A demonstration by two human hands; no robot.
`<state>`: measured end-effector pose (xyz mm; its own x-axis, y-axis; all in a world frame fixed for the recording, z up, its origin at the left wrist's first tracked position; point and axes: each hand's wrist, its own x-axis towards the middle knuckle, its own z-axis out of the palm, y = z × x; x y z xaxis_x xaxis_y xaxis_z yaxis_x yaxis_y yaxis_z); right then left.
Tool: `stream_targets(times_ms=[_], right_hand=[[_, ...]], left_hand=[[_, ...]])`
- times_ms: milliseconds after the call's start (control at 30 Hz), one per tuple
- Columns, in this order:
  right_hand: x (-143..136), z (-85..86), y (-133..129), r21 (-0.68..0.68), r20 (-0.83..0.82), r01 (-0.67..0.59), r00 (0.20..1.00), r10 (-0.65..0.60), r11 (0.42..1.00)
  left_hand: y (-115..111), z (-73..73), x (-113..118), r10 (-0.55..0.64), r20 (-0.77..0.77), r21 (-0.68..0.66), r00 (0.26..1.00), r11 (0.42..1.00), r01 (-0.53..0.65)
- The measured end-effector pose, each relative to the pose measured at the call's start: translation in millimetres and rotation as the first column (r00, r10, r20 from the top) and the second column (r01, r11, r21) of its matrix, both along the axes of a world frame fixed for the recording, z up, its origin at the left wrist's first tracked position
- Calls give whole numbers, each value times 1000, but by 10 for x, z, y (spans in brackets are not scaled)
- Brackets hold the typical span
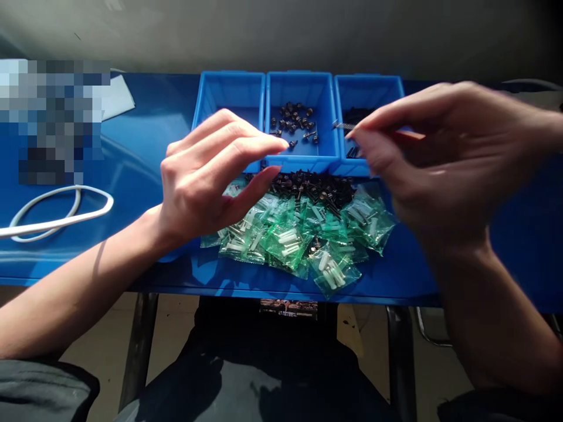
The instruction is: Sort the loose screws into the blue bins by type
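Observation:
My right hand pinches a dark screw between thumb and fingertips, its end pointing left over the right blue bin. The fingers of my left hand are apart, thumb below index, at the front edge of the middle blue bin. A short dark screw shows just beside the left index fingertip; whether they touch I cannot tell. Several short, wide-headed screws lie in the middle bin. Long dark screws lie in the right bin, partly hidden by my right hand.
A left blue bin adjoins the middle one. In front of the bins lie a pile of dark screws and several green plastic packets of pale plugs. A white cable loops on the blue table. A wall stands behind.

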<state>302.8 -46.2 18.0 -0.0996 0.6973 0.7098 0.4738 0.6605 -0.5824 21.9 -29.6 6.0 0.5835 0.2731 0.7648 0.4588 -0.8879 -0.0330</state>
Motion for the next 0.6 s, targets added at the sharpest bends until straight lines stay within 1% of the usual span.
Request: stream_targets(times_ms=[33,67,100,133,167,200,233,267,300,333,367,400,433,467,533,600], right_hand=[[63,2,51,39,40,91,995,-92,995],[127,12,95,-8,149,156,977,-153,988],[187,30,129,-36,243,183,955,-169,982],[239,55,149,-24,285,184,943,-170,983],[281,87,157,-12,315,149,939,-137,989],[312,122,152,2,339,76,938,-73,997],[332,158,139,-6,370,-18,929,19,1000],[343,191,120,-55,406,-141,901,151,988],[348,216,98,-150,437,-273,843,312,950],[347,232,77,-266,445,-388,763,469,882],[343,237,58,-370,429,-473,676,599,799],[337,232,42,-461,409,-518,596,691,720],[329,220,28,-518,399,-533,541,740,669],[319,204,17,-552,409,-521,511,756,651],[295,176,-2,-571,450,-475,502,739,670],[266,167,-22,-571,467,-452,507,724,685]], left_hand=[[26,-8,-17,24,-4,18,1000,1000,-24],[51,-14,-31,38,-5,39,999,999,-38],[71,-17,-42,43,-5,59,999,997,-42],[82,-17,-48,43,-4,76,999,996,-43],[83,-13,-48,38,-8,89,999,995,-37],[73,-6,-42,28,-18,98,999,995,-26],[55,3,-33,12,-35,104,999,995,-9],[30,13,-21,-6,-51,103,999,995,11],[3,21,-10,-23,-70,96,997,995,29],[-22,28,0,-37,-90,89,995,995,45],[-42,32,6,-46,-109,86,993,995,55],[-55,33,7,-45,-123,84,991,995,55],[-61,33,6,-38,-133,80,990,996,49],[-62,32,3,-26,-135,72,990,997,36],[-68,30,5,-8,-123,51,992,999,15],[-112,30,37,-32,-105,28,994,999,35]])
